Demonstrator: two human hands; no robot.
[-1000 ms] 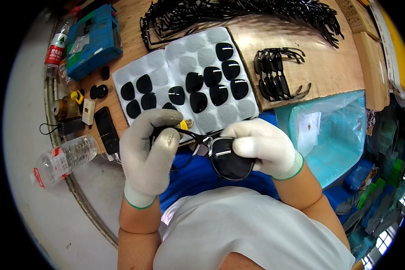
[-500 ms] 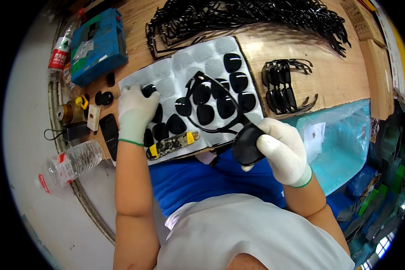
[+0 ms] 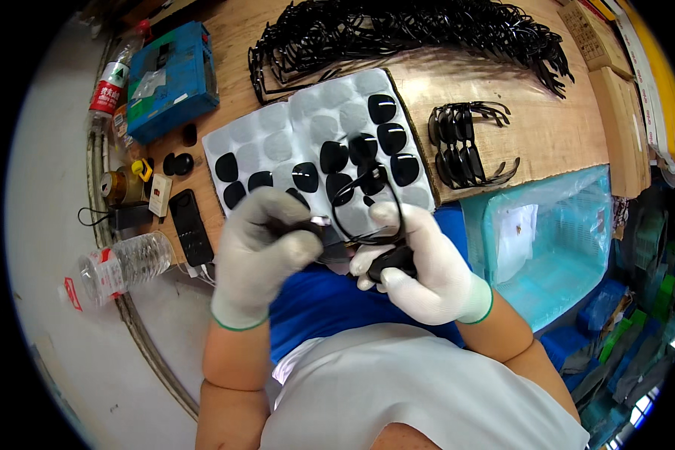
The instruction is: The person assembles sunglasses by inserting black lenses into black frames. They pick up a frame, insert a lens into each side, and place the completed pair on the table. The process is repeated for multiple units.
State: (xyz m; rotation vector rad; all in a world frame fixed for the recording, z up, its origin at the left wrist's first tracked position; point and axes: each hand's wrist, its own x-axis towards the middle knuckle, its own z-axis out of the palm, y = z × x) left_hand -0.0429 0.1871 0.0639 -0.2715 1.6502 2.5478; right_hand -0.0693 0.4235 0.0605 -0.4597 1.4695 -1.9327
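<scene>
My left hand (image 3: 266, 251), in a white knit glove, is closed on a dark lens (image 3: 306, 231) between thumb and fingers. Just to its right, my gloved right hand (image 3: 431, 274) grips a black sunglasses frame (image 3: 392, 262) near its dark front. The frame's thin arms loop up over the lens tray, slightly blurred. Beneath and beyond both hands lies the white lens tray (image 3: 251, 133), with moulded hollows. Several dark lenses (image 3: 391, 139) sit in it, and other hollows hold none. My left hand covers the tray's near left part.
A heap of black frames (image 3: 397, 34) lies at the back. Sunglasses (image 3: 469, 146) are stacked right of the tray, above a teal plastic-lined basket (image 3: 555, 240). On the left are a blue box (image 3: 171, 82), a phone (image 3: 190, 225) and a clear bottle (image 3: 124, 270).
My left hand has come off the tray's left side, carrying a lens toward my right hand. My right hand has moved left and turned the frame. The tray's camouflage-and-yellow tool is no longer visible.
</scene>
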